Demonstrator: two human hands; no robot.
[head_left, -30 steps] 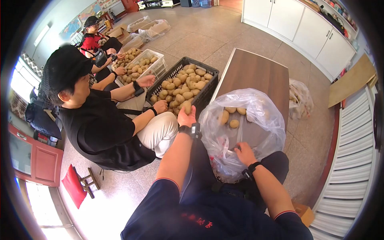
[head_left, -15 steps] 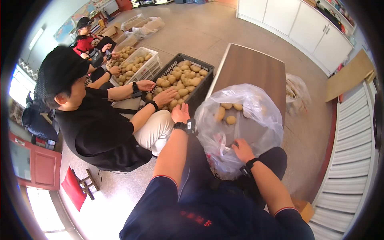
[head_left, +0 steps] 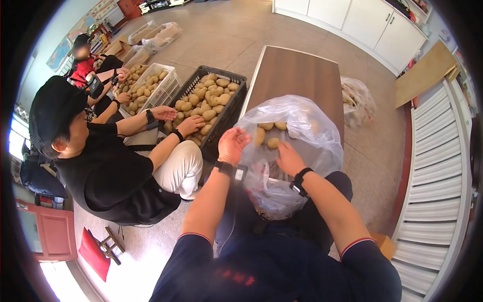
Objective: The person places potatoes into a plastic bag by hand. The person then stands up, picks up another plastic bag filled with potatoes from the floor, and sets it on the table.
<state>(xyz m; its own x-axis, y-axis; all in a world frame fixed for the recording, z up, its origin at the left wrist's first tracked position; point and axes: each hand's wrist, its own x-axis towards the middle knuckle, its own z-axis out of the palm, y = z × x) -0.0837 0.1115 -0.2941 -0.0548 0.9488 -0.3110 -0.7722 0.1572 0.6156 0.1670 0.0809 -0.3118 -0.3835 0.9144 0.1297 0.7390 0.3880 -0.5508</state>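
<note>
A large clear plastic bag (head_left: 322,113) lies spread open at the near end of the brown tabletop, with several potatoes in it. My right hand (head_left: 292,159) is inside the bag mouth, its bent fingers closed at the right end of a small potato (head_left: 273,143). Another potato (head_left: 259,136) lies just left of that one. My left hand (head_left: 233,146) is raised by the bag's left edge, fingers spread and holding nothing. The bag's gathered near part (head_left: 276,201) hangs over the table's front edge, between my knees.
A black crate (head_left: 236,100) full of potatoes stands left of the table (head_left: 297,70). A co-worker (head_left: 100,156) in black sits there with both hands over it. Beyond are a white crate (head_left: 171,83) of potatoes and another person. A filled bag (head_left: 357,100) lies right of the table.
My right hand has moved forward from the bag's near edge to the small potato. My left hand has come from beside the black crate to the bag's left edge. The camera view has shifted.
</note>
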